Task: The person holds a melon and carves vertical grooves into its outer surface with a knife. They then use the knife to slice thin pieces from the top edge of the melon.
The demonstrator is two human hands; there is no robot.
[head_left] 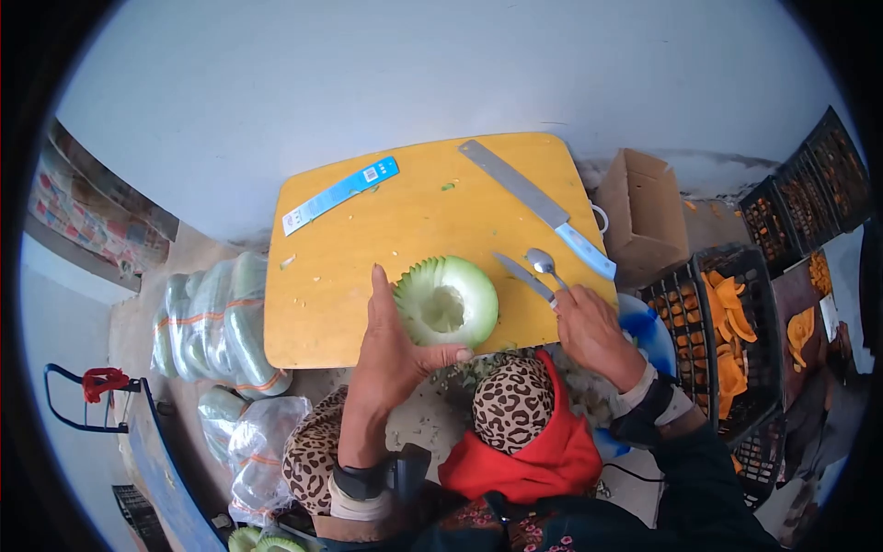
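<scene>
A pale green carved melon (474, 299), with a scalloped left rim and a hollow in its middle, sits near the front edge of the yellow table (368, 262). My left hand (391, 340) is spread against its left and front sides, thumb and fingers apart. To the right of the melon, my right hand (589, 327) is closed at the handles of a small knife (521, 276) and a metal spoon (543, 263); its fingers partly hide the handles, so which of the two it grips is unclear.
A large knife (524, 189) with a blue handle lies at the back right, and a blue-white sleeve (340, 195) at the back left. Right of the table are a cardboard box (639, 207) and black crates (763, 322). Bagged melons (212, 322) lie to the left.
</scene>
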